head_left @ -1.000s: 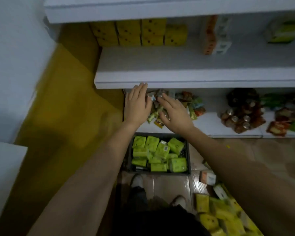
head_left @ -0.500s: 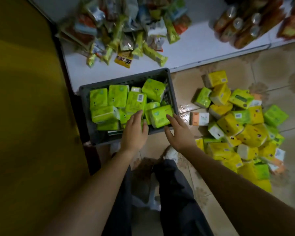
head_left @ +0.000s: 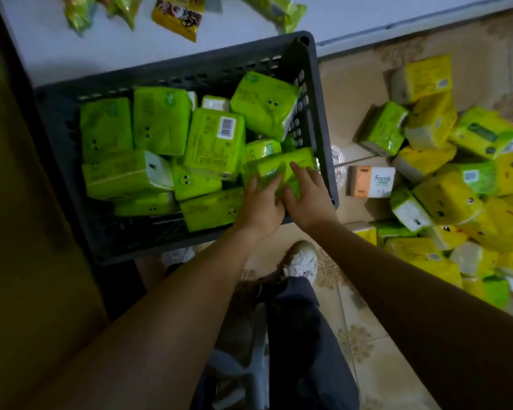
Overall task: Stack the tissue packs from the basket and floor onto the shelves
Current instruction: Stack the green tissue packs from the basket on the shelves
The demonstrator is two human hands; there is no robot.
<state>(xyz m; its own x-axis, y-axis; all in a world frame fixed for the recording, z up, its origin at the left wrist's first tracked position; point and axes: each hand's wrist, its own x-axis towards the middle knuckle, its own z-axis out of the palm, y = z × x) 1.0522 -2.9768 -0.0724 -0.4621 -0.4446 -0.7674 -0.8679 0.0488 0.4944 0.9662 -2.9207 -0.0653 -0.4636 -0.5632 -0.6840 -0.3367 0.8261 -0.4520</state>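
A dark grey plastic basket [head_left: 314, 93] on the floor holds several bright green tissue packs [head_left: 160, 119]. Both my hands reach into its near right corner. My left hand [head_left: 261, 202] and my right hand [head_left: 307, 193] lie side by side on one green tissue pack [head_left: 282, 167], fingers laid over its top and near edge; whether they grip it is unclear. A heap of yellow and green tissue packs [head_left: 456, 184] lies on the tiled floor to the right, with an orange and white facial tissue pack [head_left: 370, 182] at its left edge.
The white bottom shelf [head_left: 107, 45] runs along the top, with snack packets [head_left: 176, 16] on it. A yellow wall [head_left: 21, 261] stands on the left. My white shoe [head_left: 301, 258] and dark trouser leg [head_left: 302, 335] are below the basket, over a grey stool.
My hands left the snack shelf, came down to the basket's near edge, then moved forward onto a green pack in its right corner. The view dropped and closed in on the basket.
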